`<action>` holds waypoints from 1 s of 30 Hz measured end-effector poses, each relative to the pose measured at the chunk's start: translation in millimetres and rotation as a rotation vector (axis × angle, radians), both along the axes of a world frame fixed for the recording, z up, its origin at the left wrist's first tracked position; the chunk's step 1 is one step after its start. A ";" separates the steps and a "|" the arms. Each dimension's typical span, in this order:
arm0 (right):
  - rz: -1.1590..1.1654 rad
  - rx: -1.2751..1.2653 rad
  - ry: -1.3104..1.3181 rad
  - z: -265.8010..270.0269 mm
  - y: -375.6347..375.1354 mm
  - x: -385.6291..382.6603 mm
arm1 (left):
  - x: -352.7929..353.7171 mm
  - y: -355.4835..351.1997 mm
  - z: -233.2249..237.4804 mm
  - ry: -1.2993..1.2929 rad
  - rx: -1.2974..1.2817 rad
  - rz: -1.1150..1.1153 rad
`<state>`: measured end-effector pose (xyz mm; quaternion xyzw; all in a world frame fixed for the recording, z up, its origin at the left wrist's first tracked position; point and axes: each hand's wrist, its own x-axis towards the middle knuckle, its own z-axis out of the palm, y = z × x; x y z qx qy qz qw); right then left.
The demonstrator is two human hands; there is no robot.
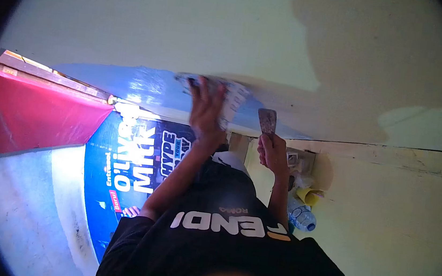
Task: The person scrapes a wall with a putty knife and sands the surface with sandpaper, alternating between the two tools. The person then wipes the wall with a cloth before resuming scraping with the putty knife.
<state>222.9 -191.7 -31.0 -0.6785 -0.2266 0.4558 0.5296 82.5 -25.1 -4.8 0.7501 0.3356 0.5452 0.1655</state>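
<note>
My left hand (207,114) lies with its fingers spread over a pale sheet with dark printed marks (235,101), pressed against the blue-tinted part of a pale painted surface (146,84). The sheet shows on both sides of the fingers and is somewhat blurred. To the right of it, my right hand (272,153) is closed around the handle of a scraper (267,121). The scraper's worn, stained flat blade points up towards the surface and sits apart from the sheet. The handle is mostly hidden in my fist.
A banner with large lettering (146,157) and a red panel (40,113) are at the left. Right of my body are a clear plastic bottle (303,218), a yellow container (309,196) and small items beside a pale wall (395,221). Another person's fingers (131,211) show near the banner.
</note>
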 end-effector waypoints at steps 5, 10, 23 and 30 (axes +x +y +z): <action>-0.073 -0.098 0.009 11.2 -27.9 22.6 | 0.2 -41.1 -40.0 0.271 -0.079 -0.405; -0.072 -0.061 0.013 -2.3 -48.9 46.0 | -30.4 -51.7 -51.5 0.029 -0.065 -0.275; 0.173 0.025 -0.196 -9.7 -47.3 73.5 | 19.2 -59.5 -39.8 0.138 -0.521 -0.447; 0.222 0.340 -0.156 -24.1 -15.9 35.9 | -31.1 -63.9 -48.5 0.158 -1.015 -0.262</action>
